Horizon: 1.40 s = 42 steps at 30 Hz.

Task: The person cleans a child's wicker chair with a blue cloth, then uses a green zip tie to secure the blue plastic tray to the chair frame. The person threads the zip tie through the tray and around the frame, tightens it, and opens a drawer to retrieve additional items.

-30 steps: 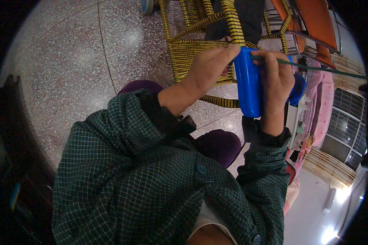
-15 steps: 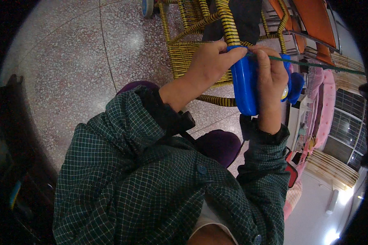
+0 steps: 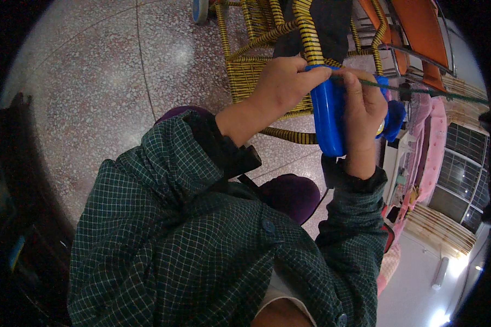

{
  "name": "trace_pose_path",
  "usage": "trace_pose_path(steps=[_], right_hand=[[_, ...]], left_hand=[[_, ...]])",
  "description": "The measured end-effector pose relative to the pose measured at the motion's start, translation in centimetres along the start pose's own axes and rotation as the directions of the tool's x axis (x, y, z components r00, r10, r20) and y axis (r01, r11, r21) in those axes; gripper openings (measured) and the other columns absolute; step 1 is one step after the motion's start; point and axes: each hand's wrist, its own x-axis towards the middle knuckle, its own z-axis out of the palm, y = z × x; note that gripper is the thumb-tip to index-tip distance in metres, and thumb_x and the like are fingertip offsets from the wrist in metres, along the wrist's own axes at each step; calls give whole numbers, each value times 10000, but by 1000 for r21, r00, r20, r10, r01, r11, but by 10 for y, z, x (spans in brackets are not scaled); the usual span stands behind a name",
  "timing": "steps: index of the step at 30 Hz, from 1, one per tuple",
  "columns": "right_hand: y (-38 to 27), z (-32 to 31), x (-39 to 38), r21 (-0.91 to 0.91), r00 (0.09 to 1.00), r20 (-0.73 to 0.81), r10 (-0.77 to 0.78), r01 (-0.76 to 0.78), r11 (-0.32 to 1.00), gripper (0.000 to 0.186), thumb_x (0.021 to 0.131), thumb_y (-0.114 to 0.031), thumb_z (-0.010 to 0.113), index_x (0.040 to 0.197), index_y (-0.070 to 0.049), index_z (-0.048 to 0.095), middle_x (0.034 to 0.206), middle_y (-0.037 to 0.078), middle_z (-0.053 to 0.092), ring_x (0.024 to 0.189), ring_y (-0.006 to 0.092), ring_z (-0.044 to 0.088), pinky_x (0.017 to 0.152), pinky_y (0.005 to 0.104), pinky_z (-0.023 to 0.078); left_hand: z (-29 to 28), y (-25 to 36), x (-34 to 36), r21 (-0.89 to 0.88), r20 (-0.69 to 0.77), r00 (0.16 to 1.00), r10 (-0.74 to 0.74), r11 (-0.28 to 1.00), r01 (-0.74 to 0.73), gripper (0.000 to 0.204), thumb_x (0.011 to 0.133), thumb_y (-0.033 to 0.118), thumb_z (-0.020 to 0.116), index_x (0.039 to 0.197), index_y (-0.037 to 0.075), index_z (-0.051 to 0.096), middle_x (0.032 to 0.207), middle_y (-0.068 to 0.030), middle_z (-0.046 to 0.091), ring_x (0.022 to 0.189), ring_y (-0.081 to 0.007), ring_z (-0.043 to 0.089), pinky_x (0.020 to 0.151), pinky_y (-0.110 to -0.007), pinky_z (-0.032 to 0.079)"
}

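A blue plastic piece point(image 3: 324, 120), long and rounded, sits against the yellow-and-black woven post point(image 3: 309, 38) of a rattan chair. My left hand point(image 3: 278, 90) is closed at the top of this piece, its thumb pressed over the upper end; what lies under the thumb is hidden. On the piece's right side, my right hand point(image 3: 363, 114) has curled fingers pinching a green cord point(image 3: 420, 90), which runs off to the right. More blue plastic point(image 3: 394, 122) shows behind that hand.
Orange chairs point(image 3: 406, 30) with metal frames stand at the upper right. A pink padded edge point(image 3: 431, 147) and a window point(image 3: 461, 174) appear farther right. Speckled floor point(image 3: 93, 98) lies to the left, and my purple-covered knee point(image 3: 289, 196) is below the chair.
Since a second ago my left thumb has rotated down across the blue piece's top, and my right hand has shifted slightly left. Over the last half second both hands and the piece moved a little.
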Motion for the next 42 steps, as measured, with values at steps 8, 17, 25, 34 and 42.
trace_pose_path(steps=[8,17,25,34,42], right_hand=[[4,2,2,-39,989,-19,-148,147,988,126,839,-116,559,837,-9,625,749,89,625,666,133,583,621,243,460],[4,-3,-3,196,996,-5,94,-91,976,111,831,-84,559,820,14,611,779,106,622,686,147,580,652,250,462],[9,-3,1,-57,948,49,-316,318,946,109,840,-75,545,832,21,596,799,103,614,724,163,579,673,276,457],[12,-6,-4,256,998,13,-56,50,965,124,852,-72,520,847,36,580,813,103,612,717,193,575,726,268,445],[12,-9,-5,353,999,28,-24,13,936,129,861,-58,489,859,46,565,862,138,602,734,194,567,706,262,448]], left_hand=[[5,-7,3,-25,-31,998,-58,998,57,401,749,409,580,704,13,623,606,-164,575,560,-286,583,513,-362,439],[5,-2,0,-17,24,994,-110,994,110,408,772,392,589,731,-13,627,580,-80,560,551,-129,533,501,-283,408],[7,-8,1,-34,26,997,-69,997,70,383,775,370,597,739,-9,631,581,-76,560,546,-121,529,498,-283,408],[12,-10,0,-82,19,993,-113,990,114,363,764,365,613,758,2,632,557,-87,551,516,-125,519,488,-290,406],[12,-8,0,28,-21,997,-68,997,69,336,772,362,604,766,29,642,575,-99,547,508,-150,517,474,-297,397]])
